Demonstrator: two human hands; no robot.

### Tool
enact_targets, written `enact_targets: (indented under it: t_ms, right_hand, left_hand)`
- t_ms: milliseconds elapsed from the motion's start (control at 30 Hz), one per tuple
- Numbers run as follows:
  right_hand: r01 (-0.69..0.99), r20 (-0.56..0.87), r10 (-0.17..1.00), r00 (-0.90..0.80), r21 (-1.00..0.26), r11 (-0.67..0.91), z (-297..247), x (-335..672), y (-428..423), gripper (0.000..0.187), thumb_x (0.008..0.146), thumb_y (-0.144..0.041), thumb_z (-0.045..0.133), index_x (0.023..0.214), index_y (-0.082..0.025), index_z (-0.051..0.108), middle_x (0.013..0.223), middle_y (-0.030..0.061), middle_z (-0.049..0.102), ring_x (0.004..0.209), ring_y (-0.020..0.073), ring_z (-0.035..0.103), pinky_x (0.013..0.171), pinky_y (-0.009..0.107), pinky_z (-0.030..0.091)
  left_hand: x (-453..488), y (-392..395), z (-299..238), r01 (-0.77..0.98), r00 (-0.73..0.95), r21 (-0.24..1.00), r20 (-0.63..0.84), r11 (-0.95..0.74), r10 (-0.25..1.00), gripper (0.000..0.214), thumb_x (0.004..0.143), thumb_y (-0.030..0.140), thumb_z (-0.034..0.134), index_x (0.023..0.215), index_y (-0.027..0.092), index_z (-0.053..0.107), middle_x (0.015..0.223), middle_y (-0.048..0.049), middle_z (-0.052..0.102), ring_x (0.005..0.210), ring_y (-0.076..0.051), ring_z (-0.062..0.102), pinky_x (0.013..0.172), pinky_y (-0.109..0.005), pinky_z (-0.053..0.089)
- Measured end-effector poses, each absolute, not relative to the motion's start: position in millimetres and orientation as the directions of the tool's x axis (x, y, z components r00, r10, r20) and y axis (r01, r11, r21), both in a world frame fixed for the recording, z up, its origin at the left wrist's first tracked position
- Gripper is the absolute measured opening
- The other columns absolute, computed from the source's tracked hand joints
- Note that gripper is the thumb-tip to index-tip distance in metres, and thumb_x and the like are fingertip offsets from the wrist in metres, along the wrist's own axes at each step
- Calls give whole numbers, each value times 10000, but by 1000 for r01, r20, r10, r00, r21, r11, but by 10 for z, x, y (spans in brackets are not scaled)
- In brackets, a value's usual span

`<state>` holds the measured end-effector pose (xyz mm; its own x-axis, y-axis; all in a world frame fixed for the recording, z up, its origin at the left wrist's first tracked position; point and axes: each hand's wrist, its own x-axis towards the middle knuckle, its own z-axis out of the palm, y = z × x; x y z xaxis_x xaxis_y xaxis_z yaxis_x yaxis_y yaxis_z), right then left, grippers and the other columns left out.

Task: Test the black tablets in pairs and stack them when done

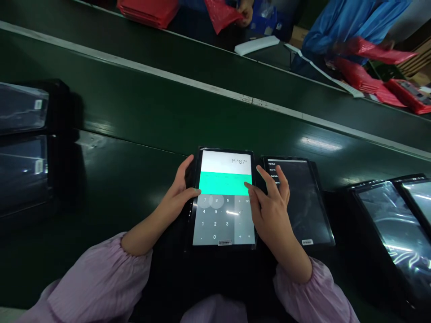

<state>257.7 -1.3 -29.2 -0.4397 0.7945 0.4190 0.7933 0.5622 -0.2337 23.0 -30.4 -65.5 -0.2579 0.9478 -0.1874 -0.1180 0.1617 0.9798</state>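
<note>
The dark green worktop (117,116) runs diagonally across the head view, bounded by a white-edged rail (175,77). Beyond the rail, a co-worker's blue sleeve (353,22) reaches among red pouches (380,51). A stack of red pouches (148,11) lies at the top edge, and a white foam strip (256,45) lies nearer the middle.

I take the tablet (224,162) as the working item. It lies flat at the centre, directly before the person, with a calculator keypad (215,220) below a mint band (224,183). The left grip (177,190) is clenched on its left edge, with the thumb (195,192) over the screen just above the keypad. The right grip (271,208) is released, its fingers spread. One fingertip (249,185) touches the upper right of the screen, and the others extend toward a second tablet (305,211) with a dark screen. Film-wrapped tablets (23,107) lie to the left, and glossy tablets (390,215) lie to the right.

Caution: two pale touch circles (210,201) show over the 7 and 8 keys, so a resting thumb may enter stray digits. The tablets lie just apart, so a careless sideways shift of the centre tablet could knock the second one. Bare fingertips may also smudge the screens.
</note>
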Motion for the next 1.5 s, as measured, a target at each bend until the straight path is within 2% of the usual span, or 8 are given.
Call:
enact_targets:
  t_ms: [300,433,600,700,900,1067,1400,1500]
  right_hand:
    - [762,415,815,-404,-340,551,-228,2857,123,441,1150,-359,397,1238,-291,824,1575,85,610,1616,400,350,1229,733,430]
    - [839,452,854,-256,-334,429,-226,3293,320,457,1140,-469,421,1180,-294,842,1530,97,628,1600,411,355,1248,792,349]
    - [837,443,859,-258,-342,428,-286,3550,394,544,1137,-560,371,1232,-272,824,1574,126,596,1614,413,349,1271,796,278]
    - [825,422,877,-229,-394,405,-205,3729,379,532,1130,-574,379,1289,-273,788,1544,122,637,1581,375,433,1285,713,330]
    - [857,320,941,111,-510,72,-243,4186,331,643,1022,-692,427,1314,-206,730,1306,175,751,1270,367,697,1125,588,535]
    - [855,289,937,198,-518,-21,-418,4232,247,622,989,-681,438,1244,-204,746,1191,173,784,1138,360,742,990,549,600]
    - [857,264,956,129,-515,27,-318,4164,-151,620,1046,-688,431,1293,-220,754,1045,112,815,892,282,778,802,437,651]
    - [858,302,953,12,-493,145,-235,4100,-283,561,1057,-655,476,1306,-240,760,1202,129,796,1097,313,762,959,509,643]
  left_hand:
    - [129,-323,-710,-119,-258,974,-220,195,941,736,776,365,756,1489,274,599,1716,-94,469,1626,-376,368,1361,-601,235]
    - [128,-257,-781,-62,-331,995,-97,81,938,530,813,388,725,1336,302,739,1649,-57,558,1622,-350,379,1364,-579,238]
    - [163,-60,-807,-37,-412,999,3,-20,911,423,801,347,714,1212,308,809,1597,-37,616,1607,-327,409,1356,-556,267]
    - [159,34,-814,25,-432,1000,7,4,902,441,800,366,698,1225,308,801,1591,-42,626,1614,-333,398,1348,-578,279]
    - [156,162,-847,33,-426,999,-22,40,904,501,761,365,780,1257,299,763,1605,-72,606,1580,-340,453,1342,-537,305]
    - [146,196,-878,21,-375,997,-56,68,925,680,713,361,815,1374,260,688,1644,-123,562,1558,-366,480,1335,-571,311]
    - [23,-153,-774,12,-461,991,-114,135,880,533,810,355,751,1342,325,754,1552,-32,657,1540,-361,502,1337,-538,341]
    - [58,-192,-732,-27,-494,989,-140,146,858,501,799,350,730,1296,307,778,1509,-28,691,1522,-358,521,1339,-535,335]
